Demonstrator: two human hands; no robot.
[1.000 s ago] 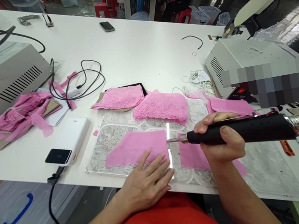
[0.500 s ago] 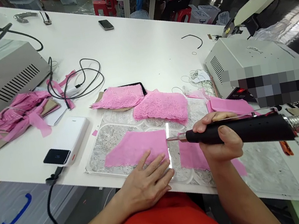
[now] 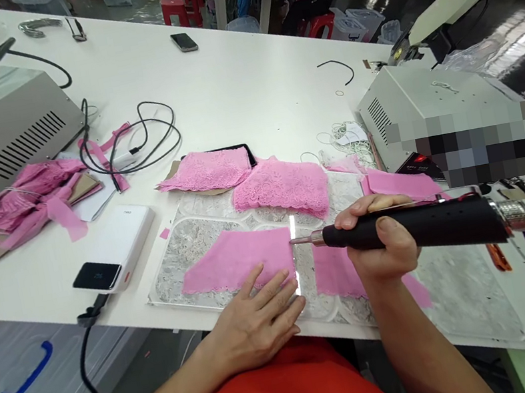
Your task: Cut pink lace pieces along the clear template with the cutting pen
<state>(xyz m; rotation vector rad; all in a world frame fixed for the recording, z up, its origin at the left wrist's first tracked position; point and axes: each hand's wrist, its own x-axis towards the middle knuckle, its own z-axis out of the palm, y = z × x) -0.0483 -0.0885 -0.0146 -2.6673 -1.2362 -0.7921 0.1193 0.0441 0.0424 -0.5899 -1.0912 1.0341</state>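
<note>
My left hand lies flat with fingers spread, its fingertips on the lower right part of a pink fabric piece. My right hand is wrapped round a black handheld tool with a slim metal tip. That tip points left and meets the fabric's right edge, though I cannot tell how firmly it touches. Below it is a clear-edged, marbled grey board. A second pink piece lies partly behind my right wrist. Two lacy pink stacks, a left one and a right one, rest at the board's far side.
A white power bank stands left of the board, near looped black cable. Grey metal boxes flank the table, one at left and one at right. Bundled pink fabric lies at left. A phone is farther back.
The whole view has shifted very slightly. Both hands keep their places, and the tool's tip stays at the fabric's right edge.
</note>
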